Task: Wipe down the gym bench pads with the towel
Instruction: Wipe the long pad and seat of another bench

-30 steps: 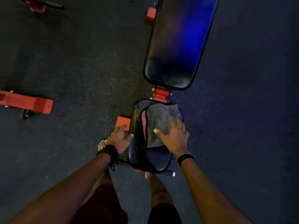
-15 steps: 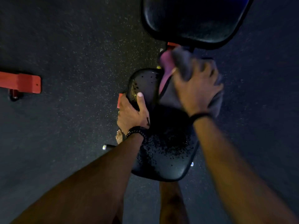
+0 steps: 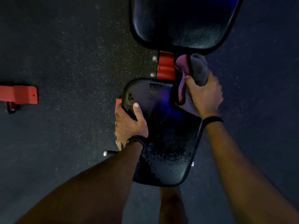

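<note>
left hand [image 3: 129,125] grips the black padded vinyl seat pad [image 3: 163,131]; right hand [image 3: 204,94] clutches the bunched grey-and-pink towel [image 3: 197,67] at its far right corner. likely mid-wipe; speckled near end probably next.

A dark speckled rubber floor [image 3: 68,50] is seen under everything. On it stands the bench: a black seat pad surface [image 3: 168,143] in the near middle, dotted with droplets along its near part and far left edge, and a bigger black back pad [image 3: 182,21] beyond it. The two are joined by a red bracket [image 3: 165,66]. A gray-and-pink towel [image 3: 194,70] is draped over the seat pad's far right corner. Off to the left, a separate red metal foot [image 3: 21,95] rests on the floor.
</note>
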